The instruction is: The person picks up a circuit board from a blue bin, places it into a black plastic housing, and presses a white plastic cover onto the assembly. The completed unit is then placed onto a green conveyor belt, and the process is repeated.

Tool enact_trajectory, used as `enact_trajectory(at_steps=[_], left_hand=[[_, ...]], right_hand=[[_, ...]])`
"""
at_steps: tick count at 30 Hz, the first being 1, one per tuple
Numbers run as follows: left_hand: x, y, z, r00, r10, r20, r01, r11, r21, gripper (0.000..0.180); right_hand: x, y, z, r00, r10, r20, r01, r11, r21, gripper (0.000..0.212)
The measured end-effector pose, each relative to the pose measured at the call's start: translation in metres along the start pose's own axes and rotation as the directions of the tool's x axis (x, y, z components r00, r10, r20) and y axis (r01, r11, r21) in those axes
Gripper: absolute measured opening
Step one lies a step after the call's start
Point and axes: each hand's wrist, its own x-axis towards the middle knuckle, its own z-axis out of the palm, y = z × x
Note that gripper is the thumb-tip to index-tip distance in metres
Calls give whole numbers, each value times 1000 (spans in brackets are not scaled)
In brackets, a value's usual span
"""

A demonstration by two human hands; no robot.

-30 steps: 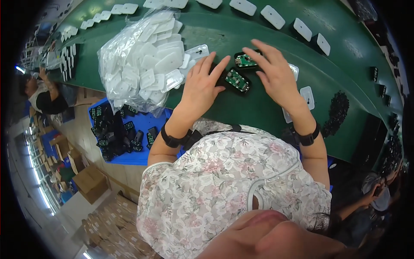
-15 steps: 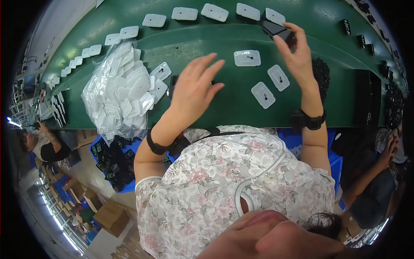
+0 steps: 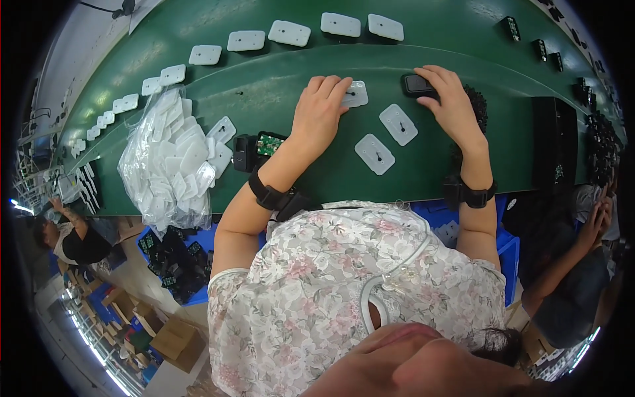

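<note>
My right hand (image 3: 453, 102) holds a small black plastic housing (image 3: 418, 85) by its edges, thumb on the near side and fingers on the far side. My left hand (image 3: 320, 109) has its fingers closed over the left end of a white plastic plate (image 3: 357, 94) with a dark keyhole-shaped slot. Two similar plates, a middle one (image 3: 399, 124) and a nearer one (image 3: 375, 154), lie flat between the hands. Beside my left forearm is a black housing (image 3: 245, 153) and a green circuit board (image 3: 268, 143), partly covered by the arm.
A clear bag (image 3: 159, 155) spilling white plates lies at left. White-topped units (image 3: 289, 33) form a curved row along the far side. Black parts (image 3: 476, 109) are heaped behind my right hand, near a black box (image 3: 554, 145). Blue bins (image 3: 205, 238) sit below the table edge.
My right hand has brought the black housing down from the far row toward me. My left hand has moved right onto the white plate. The whole view has shifted slightly.
</note>
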Motion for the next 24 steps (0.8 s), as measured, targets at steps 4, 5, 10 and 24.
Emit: enact_trajectory(at_steps=[4, 5, 10, 24], left_hand=[[-2, 3, -1, 996, -41, -74, 32, 992, -119, 58], [-3, 3, -2, 995, -60, -84, 47, 987, -156, 59], [-12, -3, -6, 990, -123, -66, 101, 957, -272, 61], [-22, -9, -27, 984, -149, -94, 106, 927, -361, 57]], right_hand=[[3, -5, -2, 999, 45, -15, -44, 998, 36, 45], [5, -6, -3, 997, 65, -39, -63, 997, 43, 44], [15, -15, 5, 999, -39, -20, 40, 996, 75, 43], [44, -75, 28, 954, -290, 74, 268, 939, 215, 38]])
